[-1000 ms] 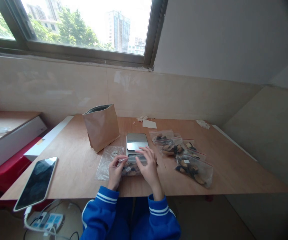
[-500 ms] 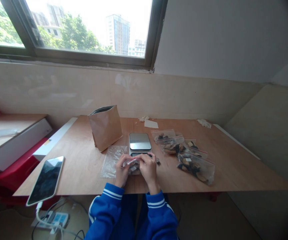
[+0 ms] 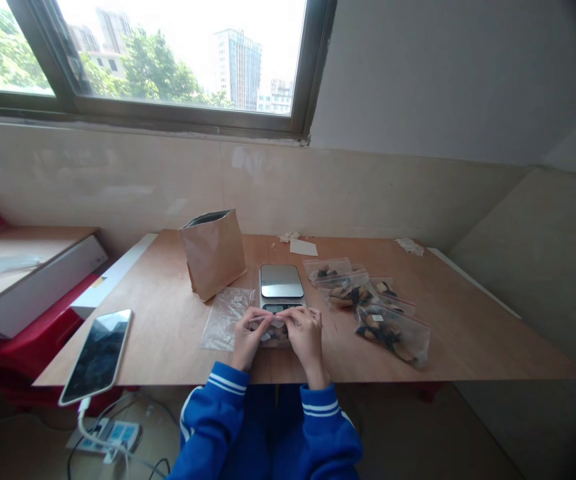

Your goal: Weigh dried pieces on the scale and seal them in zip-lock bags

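Small clear plastic zip bag of dark pieces, pinched at its top edge by both hands.
Left hand and right hand grip it just in front of the silver digital kitchen scale.

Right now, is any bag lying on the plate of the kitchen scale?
No, the steel plate of the kitchen scale is bare; both hands hold the small filled bag in front of it.

I pinch a clear glossy plastic bag over the matt, smooth wooden table, near the shiny metal scale and matt brown paper bag.
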The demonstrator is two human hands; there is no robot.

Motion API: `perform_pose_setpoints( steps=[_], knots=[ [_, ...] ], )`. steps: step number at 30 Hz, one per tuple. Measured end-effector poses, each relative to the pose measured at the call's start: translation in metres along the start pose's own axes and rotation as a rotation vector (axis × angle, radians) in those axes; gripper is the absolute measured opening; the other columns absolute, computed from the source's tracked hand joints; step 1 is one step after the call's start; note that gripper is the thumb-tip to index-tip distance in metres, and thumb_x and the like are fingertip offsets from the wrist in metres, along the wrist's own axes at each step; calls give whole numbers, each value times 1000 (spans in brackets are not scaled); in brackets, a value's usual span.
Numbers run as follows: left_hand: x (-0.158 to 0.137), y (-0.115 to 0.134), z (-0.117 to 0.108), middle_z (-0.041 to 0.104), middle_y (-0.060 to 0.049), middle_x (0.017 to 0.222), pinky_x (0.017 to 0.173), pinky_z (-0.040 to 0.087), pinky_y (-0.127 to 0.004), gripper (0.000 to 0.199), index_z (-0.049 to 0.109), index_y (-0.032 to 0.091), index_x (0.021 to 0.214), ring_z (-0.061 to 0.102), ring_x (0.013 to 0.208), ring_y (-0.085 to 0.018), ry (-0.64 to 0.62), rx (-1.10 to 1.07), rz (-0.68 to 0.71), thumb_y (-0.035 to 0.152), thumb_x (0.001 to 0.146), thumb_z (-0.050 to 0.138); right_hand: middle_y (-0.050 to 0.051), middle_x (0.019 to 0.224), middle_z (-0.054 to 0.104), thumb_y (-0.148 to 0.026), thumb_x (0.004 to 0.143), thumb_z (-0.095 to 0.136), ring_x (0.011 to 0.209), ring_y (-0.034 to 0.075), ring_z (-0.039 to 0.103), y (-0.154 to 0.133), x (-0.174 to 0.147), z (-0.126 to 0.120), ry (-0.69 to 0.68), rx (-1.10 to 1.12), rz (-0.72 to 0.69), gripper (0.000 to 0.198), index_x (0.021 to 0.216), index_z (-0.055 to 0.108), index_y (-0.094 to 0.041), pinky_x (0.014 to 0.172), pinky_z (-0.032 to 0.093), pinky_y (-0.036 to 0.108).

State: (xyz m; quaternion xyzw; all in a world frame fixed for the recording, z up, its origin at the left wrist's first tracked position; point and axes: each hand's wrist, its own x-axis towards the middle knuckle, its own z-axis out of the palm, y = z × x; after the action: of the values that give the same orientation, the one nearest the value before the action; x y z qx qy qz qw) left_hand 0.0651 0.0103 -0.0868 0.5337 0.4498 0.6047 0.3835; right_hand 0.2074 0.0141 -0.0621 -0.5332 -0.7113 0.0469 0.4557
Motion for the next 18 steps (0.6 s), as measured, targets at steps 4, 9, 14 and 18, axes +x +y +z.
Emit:
perform_pose_setpoints(
  steps=[4,9,14,18],
  knots=[
    [2,-4,0,69,-3,79,73,49,-27,19,70,17,80,64,79,-17,2,-21,11,36,81,67,-1,75,70,-14,92,55,81,18,60,-8,1,0,-38,-24,-18,24,74,68,-23,87,31,33],
    [1,-4,-2,69,-3,77,72,48,-27,19,70,17,78,63,77,-18,10,-29,13,36,80,67,0,87,71,-20,93,54,89,19,60,-14,-1,-4,-148,-10,-3,14,85,66,-23,90,30,33],
    [-1,2,-3,69,-4,75,72,48,-27,20,71,17,76,63,76,-18,1,2,-11,36,79,68,-1,88,72,-24,94,54,88,19,59,-15,-3,-7,-217,2,46,14,85,65,-24,90,28,34],
    [0,3,-2,69,-4,77,72,48,-27,21,70,17,79,64,78,-18,-4,-26,-58,38,79,68,-1,85,72,-21,94,54,86,18,60,-16,-4,-6,-184,-23,53,15,85,66,-24,88,28,32]
  ],
)
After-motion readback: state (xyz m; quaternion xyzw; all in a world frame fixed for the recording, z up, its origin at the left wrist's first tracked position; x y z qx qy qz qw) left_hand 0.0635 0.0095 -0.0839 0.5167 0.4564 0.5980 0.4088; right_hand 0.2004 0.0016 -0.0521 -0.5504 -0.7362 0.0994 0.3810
